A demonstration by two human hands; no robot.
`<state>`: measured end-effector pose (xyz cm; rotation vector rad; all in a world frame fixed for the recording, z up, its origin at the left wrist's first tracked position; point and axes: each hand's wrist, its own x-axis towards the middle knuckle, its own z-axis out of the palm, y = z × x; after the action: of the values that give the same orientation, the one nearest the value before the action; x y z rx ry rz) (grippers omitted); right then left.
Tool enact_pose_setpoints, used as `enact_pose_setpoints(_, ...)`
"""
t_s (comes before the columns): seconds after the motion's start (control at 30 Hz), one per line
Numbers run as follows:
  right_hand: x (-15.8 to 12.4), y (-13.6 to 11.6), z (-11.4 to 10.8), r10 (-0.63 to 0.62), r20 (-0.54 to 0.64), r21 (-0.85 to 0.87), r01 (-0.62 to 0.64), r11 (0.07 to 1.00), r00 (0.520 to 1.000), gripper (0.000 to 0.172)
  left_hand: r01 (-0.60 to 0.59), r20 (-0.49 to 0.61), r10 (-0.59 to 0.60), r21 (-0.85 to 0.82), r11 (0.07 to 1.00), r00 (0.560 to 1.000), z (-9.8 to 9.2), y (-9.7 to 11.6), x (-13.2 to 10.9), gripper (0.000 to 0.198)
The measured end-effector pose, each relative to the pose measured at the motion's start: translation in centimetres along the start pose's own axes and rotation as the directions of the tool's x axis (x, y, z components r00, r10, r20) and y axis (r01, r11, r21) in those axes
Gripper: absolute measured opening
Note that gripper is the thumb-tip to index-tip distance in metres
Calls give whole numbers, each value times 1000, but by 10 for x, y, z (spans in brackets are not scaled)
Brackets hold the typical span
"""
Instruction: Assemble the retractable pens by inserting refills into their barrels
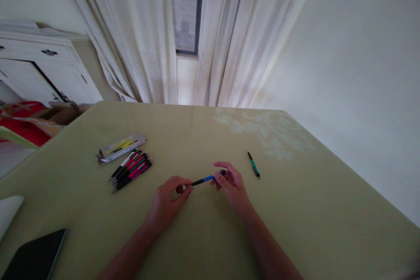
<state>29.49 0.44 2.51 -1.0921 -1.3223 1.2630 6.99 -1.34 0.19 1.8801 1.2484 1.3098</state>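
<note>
A blue and black pen (207, 179) is held between my two hands, above the middle of the table. My left hand (169, 203) pinches its tip end between thumb and fingers. Around the other end, my right hand (231, 183) closes thumb and fingers, with the index finger lifted away. To the right of that hand a green and black pen (253, 165) lies by itself. On the left, a pile of pens (131, 170) in black, pink, green, purple and white lies beside an opened pen box (122, 146).
The light green table (197, 135) has a leaf pattern at its far right. A dark flat device (34, 256) and a white sheet (9, 212) lie at the near left. Red bags (28, 124) stand past the left edge. Behind are curtains (138, 35) and a white cabinet (49, 63).
</note>
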Motion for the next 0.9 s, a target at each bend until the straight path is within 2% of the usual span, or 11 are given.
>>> enact_pose_setpoints(0.07,1,-2,-3,-21,5,-75,21,997,1000,39,-4,23,4,0,1000,1000,0,0,-1,10)
enact_pose_setpoints(0.17,-1,-3,-3,-12,83,-127,22,992,997,42,-4,21,4,-1,1000,1000,-1,1,-2,11)
enact_pose_setpoints(0.3,-5,-1,-3,22,183,-105,-3,994,983,46,5,22,-5,1,1000,1000,-5,-2,-3,11)
enact_pose_setpoints(0.47,-3,1,-6,74,283,-21,-72,997,956,42,44,13,-44,-3,999,999,-5,-5,-2,11)
enact_pose_setpoints(0.67,2,4,-3,61,149,180,-87,980,987,34,125,88,-126,11,992,988,2,2,-3,18)
enact_pose_setpoints(0.8,4,5,-4,81,158,52,-90,995,984,32,135,134,-136,18,991,982,3,3,-2,19)
enact_pose_setpoints(0.9,9,8,-15,45,42,26,-46,999,998,37,167,139,-169,25,986,976,4,1,-2,23)
